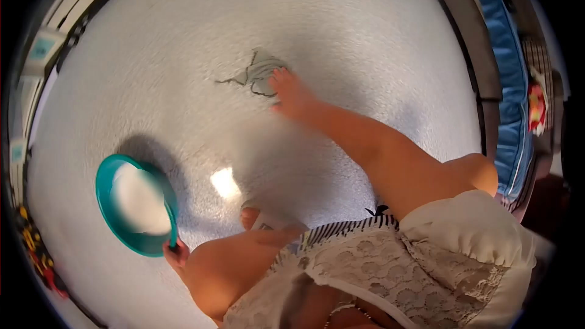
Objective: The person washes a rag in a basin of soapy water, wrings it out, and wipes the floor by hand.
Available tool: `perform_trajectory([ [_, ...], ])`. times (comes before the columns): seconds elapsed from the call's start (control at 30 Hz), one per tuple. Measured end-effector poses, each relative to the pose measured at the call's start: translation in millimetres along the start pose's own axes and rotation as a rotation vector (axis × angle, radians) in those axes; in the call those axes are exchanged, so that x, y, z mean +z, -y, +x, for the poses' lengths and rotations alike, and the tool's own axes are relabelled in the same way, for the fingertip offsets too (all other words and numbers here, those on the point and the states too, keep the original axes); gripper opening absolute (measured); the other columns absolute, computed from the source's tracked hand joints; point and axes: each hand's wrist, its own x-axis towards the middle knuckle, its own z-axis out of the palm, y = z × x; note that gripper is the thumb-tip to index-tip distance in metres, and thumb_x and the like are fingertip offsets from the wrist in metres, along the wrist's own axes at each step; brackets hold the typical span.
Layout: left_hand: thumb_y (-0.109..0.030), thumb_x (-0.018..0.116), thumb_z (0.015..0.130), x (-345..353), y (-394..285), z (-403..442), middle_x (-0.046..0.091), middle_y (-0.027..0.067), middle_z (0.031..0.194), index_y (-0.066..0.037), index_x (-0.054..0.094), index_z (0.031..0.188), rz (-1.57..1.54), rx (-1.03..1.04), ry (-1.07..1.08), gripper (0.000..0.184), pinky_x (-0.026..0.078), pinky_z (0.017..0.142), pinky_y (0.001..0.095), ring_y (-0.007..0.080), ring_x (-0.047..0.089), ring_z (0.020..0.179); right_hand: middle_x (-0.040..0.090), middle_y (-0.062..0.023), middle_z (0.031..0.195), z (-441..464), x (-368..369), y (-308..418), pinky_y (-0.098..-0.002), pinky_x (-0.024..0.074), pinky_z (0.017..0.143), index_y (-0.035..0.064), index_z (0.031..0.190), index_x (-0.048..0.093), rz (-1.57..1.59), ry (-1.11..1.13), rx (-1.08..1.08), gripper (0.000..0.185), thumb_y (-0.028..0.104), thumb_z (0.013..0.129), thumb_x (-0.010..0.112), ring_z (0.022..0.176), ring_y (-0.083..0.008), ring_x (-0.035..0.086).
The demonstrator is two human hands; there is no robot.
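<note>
A teal basin point(107, 204) tilts above the pale floor at the left, with something white and blurred point(141, 200) inside it. My left hand point(177, 253) is closed on the basin's near rim. Further out, a crumpled grey-green cloth point(261, 68) with dark, string-like edges lies on the floor. My right hand point(292, 94) reaches down to its right side, fingers stretched over the cloth and thumb apart from them.
The speckled floor point(378, 30) has a bright reflection near the middle. Part of a foot point(248, 217) shows below it. A brown sofa with a blue cushion point(509, 103) stands along the right. Yellow, black and red items point(38, 250) lie at the lower left edge.
</note>
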Motion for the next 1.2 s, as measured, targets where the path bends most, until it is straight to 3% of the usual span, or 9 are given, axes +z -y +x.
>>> perform_trajectory([
  [0.17,0.000,0.066,0.080,-33.5,54.8,36.4,0.072,0.0097,0.105,0.001,0.066,0.101,-0.076,-0.145,-0.045,0.022,0.059,0.089,0.0314,0.0227,0.068,0.096,0.024,-0.0246,0.164,-62.9,6.2,-167.7,-0.0497,0.0184,0.125,-0.0026,0.154,0.032,-0.109,0.193,-0.080,0.084,0.042,0.092,0.066,0.153,-0.0418,0.019],
  [0.43,0.008,0.063,0.077,219.3,102.1,-29.3,0.069,0.0112,0.117,0.002,0.063,0.113,0.419,-0.221,0.210,0.036,0.057,0.098,0.0373,0.0258,0.066,0.110,0.026,-0.0299,0.159,-187.4,-111.2,-268.8,-0.0505,0.0237,0.123,-0.0057,0.152,0.031,0.040,0.741,-0.110,0.081,0.040,0.095,0.065,0.149,-0.0452,0.023],
  [0.57,0.009,0.063,0.077,317.9,160.6,-90.2,0.067,0.0108,0.122,0.002,0.062,0.117,0.608,-0.328,0.302,0.041,0.051,0.107,0.0391,0.0272,0.062,0.117,0.030,-0.0303,0.153,-260.1,-88.7,-275.3,-0.0527,0.0273,0.120,-0.0025,0.149,0.037,0.385,0.394,-0.078,0.087,0.034,0.082,0.079,0.144,-0.0453,0.030],
  [0.67,0.008,0.063,0.077,367.8,189.9,-82.9,0.065,0.0119,0.127,0.002,0.059,0.125,0.724,-0.389,0.370,0.048,0.047,0.111,0.0409,0.0292,0.061,0.120,0.010,-0.0208,0.169,-271.7,-20.9,-266.9,-0.0547,0.0100,0.125,0.0106,0.160,0.030,0.023,0.284,-0.301,0.081,0.056,0.097,0.052,0.157,-0.0387,0.005],
  [0.87,0.005,0.061,0.081,451.8,278.7,-109.1,0.058,0.0148,0.141,0.002,0.052,0.138,0.913,-0.432,0.476,0.057,0.036,0.120,0.0451,0.0312,0.053,0.132,0.020,-0.0018,0.170,-220.0,49.1,-279.0,-0.0568,0.0104,0.124,0.0193,0.158,0.035,0.062,-0.248,-0.034,0.073,0.058,0.098,0.050,0.158,-0.0262,0.007],
  [0.9,0.005,0.062,0.082,464.6,296.4,-112.9,0.057,0.0147,0.142,0.002,0.052,0.138,0.923,-0.431,0.483,0.057,0.036,0.120,0.0453,0.0313,0.052,0.133,0.023,-0.0002,0.169,-198.7,66.0,-293.5,-0.0553,0.0103,0.124,0.0192,0.157,0.037,0.716,-0.411,-0.119,0.071,0.057,0.098,0.050,0.158,-0.0240,0.010],
  [0.97,0.005,0.062,0.083,484.7,332.7,-131.0,0.057,0.0146,0.143,0.002,0.052,0.139,0.928,-0.438,0.491,0.057,0.036,0.121,0.0457,0.0315,0.052,0.134,0.027,0.0008,0.167,-197.3,42.8,-330.8,-0.0526,0.0097,0.125,0.0187,0.155,0.039,0.685,-0.451,0.003,0.069,0.055,0.098,0.051,0.157,-0.0223,0.015],
  [1.0,0.005,0.061,0.083,493.7,350.7,-131.6,0.057,0.0151,0.143,0.003,0.052,0.139,0.930,-0.447,0.506,0.056,0.036,0.120,0.0447,0.0314,0.052,0.133,0.029,0.0003,0.166,-208.3,6.1,-352.6,-0.0516,0.0092,0.125,0.0182,0.154,0.041,-0.002,-0.302,0.196,0.068,0.055,0.098,0.052,0.156,-0.0227,0.017],
  [1.2,0.004,0.061,0.085,537.2,453.4,-156.1,0.054,0.0159,0.146,0.004,0.048,0.142,0.911,-0.470,0.607,0.058,0.036,0.121,0.0429,0.0310,0.051,0.135,0.023,-0.0030,0.168,-272.1,-47.8,-503.3,-0.0509,0.0064,0.127,0.0149,0.158,0.033,0.133,-0.209,0.618,0.070,0.051,0.101,0.049,0.157,-0.0252,0.016],
])
